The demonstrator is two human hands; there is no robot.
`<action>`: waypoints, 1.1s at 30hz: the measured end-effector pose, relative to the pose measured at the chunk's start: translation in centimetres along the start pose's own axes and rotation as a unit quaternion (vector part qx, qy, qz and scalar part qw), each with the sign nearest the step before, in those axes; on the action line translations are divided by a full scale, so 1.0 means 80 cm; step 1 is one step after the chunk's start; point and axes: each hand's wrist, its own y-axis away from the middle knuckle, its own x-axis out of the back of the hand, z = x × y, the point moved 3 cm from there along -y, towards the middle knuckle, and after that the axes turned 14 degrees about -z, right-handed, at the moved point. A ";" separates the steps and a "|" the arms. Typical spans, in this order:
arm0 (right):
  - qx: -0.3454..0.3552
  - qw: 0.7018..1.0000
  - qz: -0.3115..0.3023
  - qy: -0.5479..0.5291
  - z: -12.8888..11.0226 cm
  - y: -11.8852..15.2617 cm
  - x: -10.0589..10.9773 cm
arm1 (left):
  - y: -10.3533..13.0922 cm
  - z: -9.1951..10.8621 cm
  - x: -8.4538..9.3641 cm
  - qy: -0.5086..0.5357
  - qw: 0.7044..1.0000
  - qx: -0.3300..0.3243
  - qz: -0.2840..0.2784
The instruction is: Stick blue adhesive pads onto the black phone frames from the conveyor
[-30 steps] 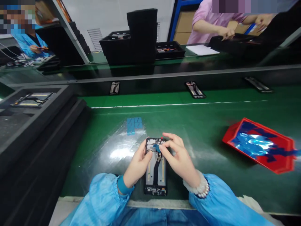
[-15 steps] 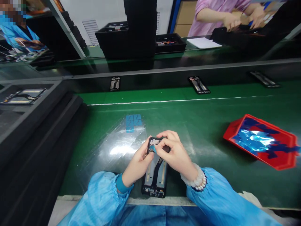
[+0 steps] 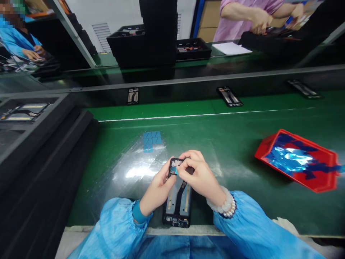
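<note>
An opened phone (image 3: 171, 205) with grey inner plates and a black flex cable lies in front of me, its lower end near the table's front edge. My left hand (image 3: 157, 189) is closed on the phone's upper left side, thumb on the edge. At the phone's top, my right hand (image 3: 201, 176) pinches a small blue film (image 3: 174, 170), thumb and forefinger together. Its other fingers reach over the phone's top right corner. Part of the film and that corner are hidden by the fingers. Beyond my left hand lies a clear sheet (image 3: 132, 176) with several blue stickers (image 3: 152, 138).
A red bin (image 3: 261, 149) holding blue film scraps (image 3: 291, 158) stands at right. Stacked black foam trays (image 3: 72, 133) fill the left, one with a phone (image 3: 25, 112). Three phones lie along the belt (image 3: 172, 109) behind. Two co-workers' hands are busy across the line.
My hands keep nearly the same hold on the phone and blue film. The view has shifted slightly. Across the line, both co-workers' hands have moved.
</note>
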 end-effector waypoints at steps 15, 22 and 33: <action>0.001 1.000 -0.002 0.019 -0.006 0.000 0.002 | 0.002 0.003 0.000 -0.027 0.999 -0.003 0.021; 0.029 0.997 -0.006 0.076 -0.013 0.007 0.006 | 0.000 0.003 -0.003 -0.147 0.986 -0.049 0.068; 0.064 0.990 -0.025 0.122 -0.018 0.012 0.007 | 0.007 -0.002 -0.005 -0.216 0.970 -0.046 0.099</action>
